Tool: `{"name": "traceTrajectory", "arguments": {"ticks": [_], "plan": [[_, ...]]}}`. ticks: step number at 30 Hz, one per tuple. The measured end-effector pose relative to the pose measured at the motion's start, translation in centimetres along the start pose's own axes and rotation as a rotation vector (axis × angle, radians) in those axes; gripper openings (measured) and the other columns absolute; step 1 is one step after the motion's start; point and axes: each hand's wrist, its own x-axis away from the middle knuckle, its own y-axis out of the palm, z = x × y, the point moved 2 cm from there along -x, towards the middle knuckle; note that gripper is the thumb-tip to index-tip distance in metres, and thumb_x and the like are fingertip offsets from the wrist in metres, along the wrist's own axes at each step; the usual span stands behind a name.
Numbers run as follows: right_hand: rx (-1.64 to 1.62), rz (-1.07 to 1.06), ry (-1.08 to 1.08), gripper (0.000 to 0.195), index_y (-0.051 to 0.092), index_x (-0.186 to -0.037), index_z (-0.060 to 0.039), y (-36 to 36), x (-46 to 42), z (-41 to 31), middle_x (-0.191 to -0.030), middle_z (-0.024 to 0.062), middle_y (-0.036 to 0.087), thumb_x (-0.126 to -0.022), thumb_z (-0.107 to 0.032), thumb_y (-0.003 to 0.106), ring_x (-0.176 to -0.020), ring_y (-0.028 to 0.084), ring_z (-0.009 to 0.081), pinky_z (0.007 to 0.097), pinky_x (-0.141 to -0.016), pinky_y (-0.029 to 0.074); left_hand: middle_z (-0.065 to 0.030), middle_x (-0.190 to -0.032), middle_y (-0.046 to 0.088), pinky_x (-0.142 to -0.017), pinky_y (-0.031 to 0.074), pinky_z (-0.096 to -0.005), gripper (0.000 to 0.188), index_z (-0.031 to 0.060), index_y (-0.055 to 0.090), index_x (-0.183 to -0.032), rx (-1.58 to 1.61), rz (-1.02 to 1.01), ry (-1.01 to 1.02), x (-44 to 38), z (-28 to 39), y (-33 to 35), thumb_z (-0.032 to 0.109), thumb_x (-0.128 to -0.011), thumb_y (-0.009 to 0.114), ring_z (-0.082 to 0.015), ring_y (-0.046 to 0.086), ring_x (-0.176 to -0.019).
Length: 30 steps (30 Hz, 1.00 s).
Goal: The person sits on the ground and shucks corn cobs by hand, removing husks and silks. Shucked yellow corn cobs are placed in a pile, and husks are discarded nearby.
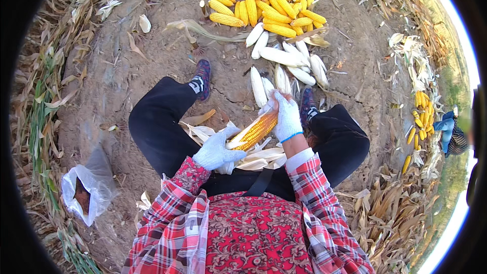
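Observation:
A partly husked ear of corn point(255, 132) slants over my lap, its yellow kernels bare along the upper side. My right hand point(286, 118), in a white knit glove with a blue cuff edge, grips the far, silky end. At the near end my left hand point(218, 150), also gloved in white, holds the ear where pale husk remains. Loose husks point(262, 158) lie between my thighs, below the ear. Several ears in white husk point(283, 57) rest on the soil just beyond my feet.
Beyond them lies a pile of bare yellow cobs point(270, 3). An open plastic sack point(89, 186) with brown contents stands at left. Dry stalks line both sides point(42, 95). At far right, a person point(451, 133) is beside more yellow cobs point(423, 112). Short cut stubble point(202, 5) pokes from the ground.

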Motion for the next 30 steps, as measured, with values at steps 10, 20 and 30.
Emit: {"name": "traceTrajectory", "arguments": {"ticks": [10,20,30], "plan": [[0.097,-0.206,0.083,0.019,0.059,-0.110,-0.0122,-3.6,-2.9,-4.0,-0.062,-0.0056,0.043,-0.099,-0.027,0.060,-0.045,0.035,0.0100,0.0278,-0.042,0.028,-0.0131,-0.110,0.064,-0.090,0.055,-0.0355,0.059,-0.0024,0.052,-0.129,1.117,0.163,0.038,3.1,-3.4,-4.0,0.027,-0.083,0.076,-0.0238,0.065,-0.100],[1.141,-0.596,-0.203,0.088,0.032,-0.150,0.0002,3.7,3.6,0.8,-0.116,0.0206,0.068,-0.079,-0.022,0.080,-0.107,0.068,0.0247,0.0367,-0.096,0.052,-0.0079,-0.126,0.059,-0.094,0.053,-0.0346,0.078,0.0034,0.045,-0.141,0.811,0.082,-0.017,1.1,0.7,-3.3,0.025,-0.076,0.082,-0.0188,0.062,-0.108],[0.672,-0.853,0.028,0.116,0.014,-0.157,0.0022,2.5,2.3,4.9,-0.149,0.0190,0.044,-0.075,-0.032,0.088,-0.137,0.045,0.0243,0.0356,-0.115,0.035,-0.0054,-0.120,0.062,-0.097,0.050,-0.0310,0.067,0.0025,0.050,-0.137,0.833,0.076,0.086,0.7,-0.2,-3.0,0.022,-0.081,0.081,-0.0172,0.061,-0.109]]}}
